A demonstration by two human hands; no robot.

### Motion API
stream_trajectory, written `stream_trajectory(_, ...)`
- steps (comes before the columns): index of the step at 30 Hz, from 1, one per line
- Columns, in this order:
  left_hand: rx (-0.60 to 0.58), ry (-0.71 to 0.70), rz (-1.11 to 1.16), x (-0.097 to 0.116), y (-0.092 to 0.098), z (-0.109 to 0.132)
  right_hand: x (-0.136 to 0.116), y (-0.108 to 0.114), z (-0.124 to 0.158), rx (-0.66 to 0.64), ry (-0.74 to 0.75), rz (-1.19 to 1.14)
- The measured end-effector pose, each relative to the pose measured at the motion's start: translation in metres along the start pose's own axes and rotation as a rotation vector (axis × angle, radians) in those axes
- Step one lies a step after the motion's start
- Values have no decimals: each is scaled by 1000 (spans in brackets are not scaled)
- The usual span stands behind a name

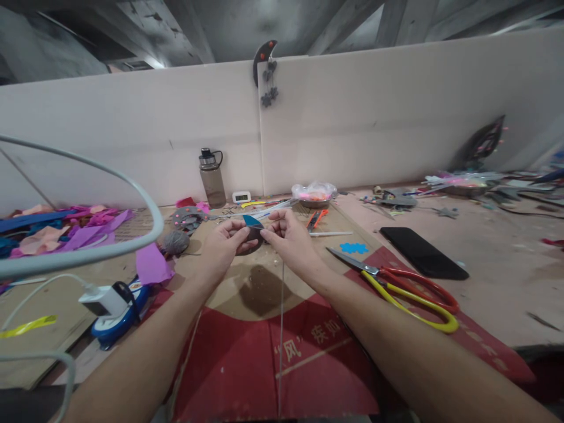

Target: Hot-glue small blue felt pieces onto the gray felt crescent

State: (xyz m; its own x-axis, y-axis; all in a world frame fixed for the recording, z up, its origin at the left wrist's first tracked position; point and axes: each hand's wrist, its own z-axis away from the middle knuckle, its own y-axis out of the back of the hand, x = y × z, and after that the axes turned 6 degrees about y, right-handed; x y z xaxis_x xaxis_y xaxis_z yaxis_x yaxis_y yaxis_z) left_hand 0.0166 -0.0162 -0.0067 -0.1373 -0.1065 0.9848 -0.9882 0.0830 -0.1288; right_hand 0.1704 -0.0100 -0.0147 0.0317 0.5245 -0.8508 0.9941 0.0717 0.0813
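1. Above the cardboard point(229, 294): left hand point(231, 238) pinching narrowly; right hand point(286, 235) close opposite, thumb and fingertips at the work, closure unclear.
2. Dark curved piece point(252, 238): held in left pinch, between both hands; fingers partly hide it. Long axis roughly away from wearer.
3. Teal tip point(252, 221): far end, pointing up, slightly left.

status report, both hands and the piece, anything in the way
Left hand holding dark-and-teal piece, right hand at its edge. Pale thread running below. Scissors off to the right, not between hands.
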Motion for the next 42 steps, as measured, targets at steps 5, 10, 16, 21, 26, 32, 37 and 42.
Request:
stream_trajectory(5, 147, -51, 74, 5, 3, -2, 4, -2, 3, -39, 9, 61)
stream_trajectory(10, 186, -48, 226, 10, 14, -9, 5, 2, 1, -13, 21, 269)
stream_trajectory(16, 196, 24, 403, 8, 25, -17, -5, 29, -8, -40, 42, 583)
stream_trajectory(21, 260, 43, 486, 11, 28, -20, 3, 53, -7, -226, -156, 1044)
stream_trajectory(26, 245, 6, 496, 12, 31, -21, 36, 43, 1, -320, -216, 967)
stream_trajectory(32, 204, -48, 416, 9, 30, -19, 59, 36, -4, -189, -273, 789)
stream_trajectory(37, 245, -104, 325, 7, 29, -19, 39, 39, -14, 8, -210, 560)
stream_trajectory(42, 276, -141, 238, 2, 30, -19, 12, 29, -7, 108, -131, 2)
